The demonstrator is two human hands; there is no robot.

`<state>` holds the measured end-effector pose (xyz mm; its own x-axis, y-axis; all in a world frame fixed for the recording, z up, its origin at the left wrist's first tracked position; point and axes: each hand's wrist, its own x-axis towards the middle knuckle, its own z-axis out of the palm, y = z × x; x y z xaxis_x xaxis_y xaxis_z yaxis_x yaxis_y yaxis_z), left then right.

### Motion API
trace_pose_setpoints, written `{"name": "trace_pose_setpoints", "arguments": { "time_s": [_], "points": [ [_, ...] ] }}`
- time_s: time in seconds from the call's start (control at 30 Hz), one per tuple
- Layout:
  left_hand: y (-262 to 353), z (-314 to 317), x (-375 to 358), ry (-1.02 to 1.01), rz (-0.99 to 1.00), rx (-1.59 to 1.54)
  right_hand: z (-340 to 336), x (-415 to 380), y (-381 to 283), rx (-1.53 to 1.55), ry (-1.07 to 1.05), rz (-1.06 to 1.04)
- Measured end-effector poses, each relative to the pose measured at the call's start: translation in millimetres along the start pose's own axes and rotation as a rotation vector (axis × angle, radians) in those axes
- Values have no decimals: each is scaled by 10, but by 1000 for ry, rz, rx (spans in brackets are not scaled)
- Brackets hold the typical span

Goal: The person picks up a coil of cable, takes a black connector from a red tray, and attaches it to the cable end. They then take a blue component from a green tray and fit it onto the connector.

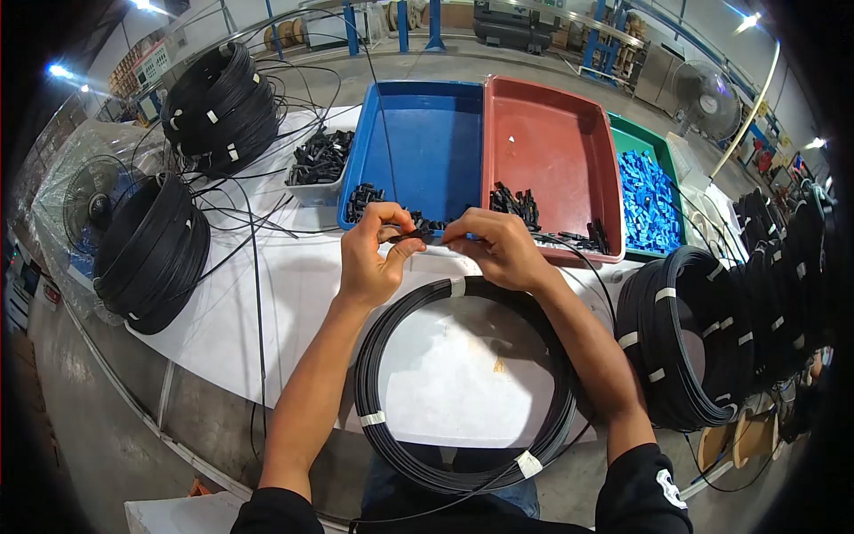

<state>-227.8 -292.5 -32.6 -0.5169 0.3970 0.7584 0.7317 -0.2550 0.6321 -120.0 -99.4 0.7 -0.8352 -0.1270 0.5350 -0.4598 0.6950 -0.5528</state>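
My left hand (378, 254) is closed, thumb and fingers pinching a small black part (411, 236), whose exact kind is hard to make out. Close beside it, my right hand (500, 245) is closed on a thin black cable (583, 254), which curves away to the right and down. Both hands are at the front edges of the blue tray (427, 142) and the red tray (551, 133), which have small black parts along their near sides. Below my forearms, a coil of black cable (369, 356) bound with white tape lies at the table's near edge.
A tub of black parts (320, 160) stands left of the trays; a green tray (636, 133) on the right contains blue pieces (648, 191). Stacked cable coils (218, 116) are at left, with more coils (685, 329) at right. Loose cable ends (258, 294) cross the white tabletop (463, 356).
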Motion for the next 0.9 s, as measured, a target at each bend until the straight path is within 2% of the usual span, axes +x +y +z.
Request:
{"name": "trace_pose_setpoints", "arguments": {
  "time_s": [0.1,0.17,0.27,0.33,0.5,0.9],
  "points": [
    [60,-20,17,1,18,118,-6,-2,15,101,81,-13],
    [97,-23,36,12,4,136,-56,9,-87,154,38,185],
    [92,-37,38,-15,24,131,-34,22,-135,161,72,215],
    [51,-60,34,-111,33,119,-4,15,-125,169,76,208],
    [62,-32,21,-102,-15,8,14,14,-115,156,68,183],
    [65,-6,4,-95,-16,-10,-22,43,-158,334,-71,322]
  ]
}}
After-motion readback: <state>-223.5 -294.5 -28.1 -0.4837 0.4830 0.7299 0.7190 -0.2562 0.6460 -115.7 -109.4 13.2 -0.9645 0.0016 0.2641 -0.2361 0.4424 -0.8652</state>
